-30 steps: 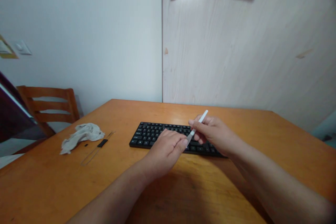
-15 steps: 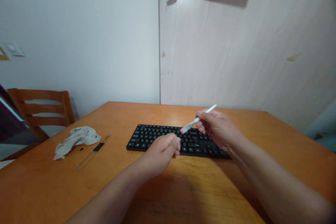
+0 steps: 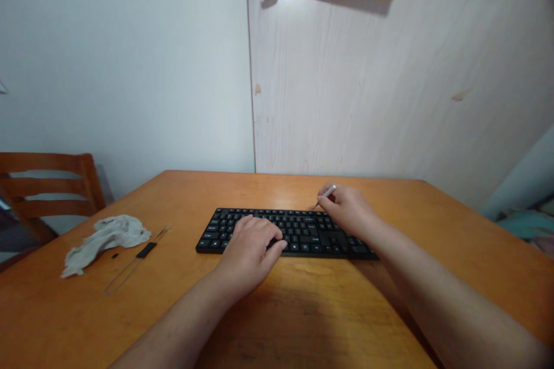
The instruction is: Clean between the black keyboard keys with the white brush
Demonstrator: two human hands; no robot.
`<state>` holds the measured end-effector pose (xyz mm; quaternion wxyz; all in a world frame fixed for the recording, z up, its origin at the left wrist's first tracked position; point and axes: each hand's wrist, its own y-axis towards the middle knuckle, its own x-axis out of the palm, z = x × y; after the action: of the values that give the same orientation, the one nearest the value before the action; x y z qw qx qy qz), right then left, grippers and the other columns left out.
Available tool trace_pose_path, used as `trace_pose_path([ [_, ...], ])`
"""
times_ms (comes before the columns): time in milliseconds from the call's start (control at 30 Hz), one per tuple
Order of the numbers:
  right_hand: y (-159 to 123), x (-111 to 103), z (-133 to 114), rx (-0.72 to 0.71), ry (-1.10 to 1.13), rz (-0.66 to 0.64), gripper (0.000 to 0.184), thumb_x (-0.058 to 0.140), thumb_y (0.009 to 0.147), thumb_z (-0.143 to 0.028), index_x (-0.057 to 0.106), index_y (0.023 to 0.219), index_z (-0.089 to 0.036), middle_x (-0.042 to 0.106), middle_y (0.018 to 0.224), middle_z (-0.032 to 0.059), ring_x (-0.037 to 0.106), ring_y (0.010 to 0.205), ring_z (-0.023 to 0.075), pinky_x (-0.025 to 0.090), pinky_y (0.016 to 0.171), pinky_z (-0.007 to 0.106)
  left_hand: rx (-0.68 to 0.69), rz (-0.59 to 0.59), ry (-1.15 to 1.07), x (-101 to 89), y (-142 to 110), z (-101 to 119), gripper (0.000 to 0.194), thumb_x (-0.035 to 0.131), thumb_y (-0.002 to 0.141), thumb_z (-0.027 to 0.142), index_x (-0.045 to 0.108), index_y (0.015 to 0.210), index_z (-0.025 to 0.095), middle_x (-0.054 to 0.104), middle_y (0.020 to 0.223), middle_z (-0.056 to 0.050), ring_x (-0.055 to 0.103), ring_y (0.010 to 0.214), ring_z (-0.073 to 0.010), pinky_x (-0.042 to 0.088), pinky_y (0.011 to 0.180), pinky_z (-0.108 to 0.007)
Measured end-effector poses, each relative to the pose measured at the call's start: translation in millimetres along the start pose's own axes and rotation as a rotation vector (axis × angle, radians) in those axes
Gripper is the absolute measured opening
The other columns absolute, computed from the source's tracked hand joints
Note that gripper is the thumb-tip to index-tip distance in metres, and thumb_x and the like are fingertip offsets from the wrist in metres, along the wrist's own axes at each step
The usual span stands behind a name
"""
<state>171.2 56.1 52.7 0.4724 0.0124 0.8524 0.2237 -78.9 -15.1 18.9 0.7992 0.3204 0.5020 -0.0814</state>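
Observation:
A black keyboard (image 3: 303,225) lies across the middle of the orange wooden table (image 3: 389,277). My left hand (image 3: 249,245) rests on the keyboard's front left part, fingers lying loosely over the keys and holding nothing. My right hand (image 3: 346,210) sits over the keyboard's right half, pinching a thin white brush (image 3: 325,195) whose tip points down at the keyboard's back edge.
A crumpled grey cloth (image 3: 104,236) lies on the table's left side. Beside it are a small black piece (image 3: 146,250) and a thin wire tool (image 3: 125,271). A wooden chair (image 3: 47,184) stands at the far left. A pale wall stands behind the table.
My left hand let go of the brush tip and settled onto the keys. My right hand lowered the brush toward the keyboard's back edge. The view shifted to the right.

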Motion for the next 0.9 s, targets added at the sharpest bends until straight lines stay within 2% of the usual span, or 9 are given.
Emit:
trace_pose_path([
  [233, -1, 0, 2, -0.029, -0.054, -0.066, 0.015, 0.052, 0.084, -0.022, 0.065, 0.078, -0.02, 0.071, 0.076, 0.005, 0.063, 0.073, 0.0186, 0.037, 0.064, 0.027, -0.011, 0.007, 0.034, 2.6, -1, -3, 0.012, 0.059, 0.091, 0.035, 0.064, 0.093, 0.024, 0.068, 0.097, -0.001, 0.059, 0.1, -0.0215, 0.028, 0.109, -0.049],
  [533, -5, -15, -12, -0.017, -0.058, -0.197, 0.016, 0.053, 0.081, -0.023, 0.066, 0.075, -0.018, 0.068, 0.068, 0.004, 0.059, 0.064, 0.0162, 0.034, 0.057, 0.026, -0.017, -0.022, 0.052, 2.6, -1, -4, 0.014, 0.061, 0.089, 0.037, 0.064, 0.095, 0.025, 0.068, 0.101, -0.001, 0.058, 0.105, -0.0232, 0.022, 0.114, -0.053],
  [733, -10, -22, -20, -0.06, -0.051, -0.311, 0.016, 0.053, 0.079, -0.02, 0.065, 0.068, -0.018, 0.063, 0.06, 0.0018, 0.054, 0.057, 0.0146, 0.032, 0.052, 0.026, -0.02, -0.038, 0.063, 2.4, -1, -3, 0.015, 0.062, 0.089, 0.038, 0.064, 0.096, 0.025, 0.068, 0.102, -0.001, 0.057, 0.107, -0.0232, 0.018, 0.116, -0.054],
  [900, -13, -28, -28, -0.098, -0.027, -0.354, 0.016, 0.053, 0.077, -0.017, 0.065, 0.066, -0.02, 0.065, 0.061, 0.0018, 0.055, 0.057, 0.0154, 0.033, 0.052, 0.027, -0.011, -0.044, 0.067, 3.1, -2, -4, 0.016, 0.063, 0.088, 0.038, 0.065, 0.097, 0.025, 0.067, 0.102, -0.002, 0.056, 0.107, -0.0241, 0.016, 0.116, -0.056],
])
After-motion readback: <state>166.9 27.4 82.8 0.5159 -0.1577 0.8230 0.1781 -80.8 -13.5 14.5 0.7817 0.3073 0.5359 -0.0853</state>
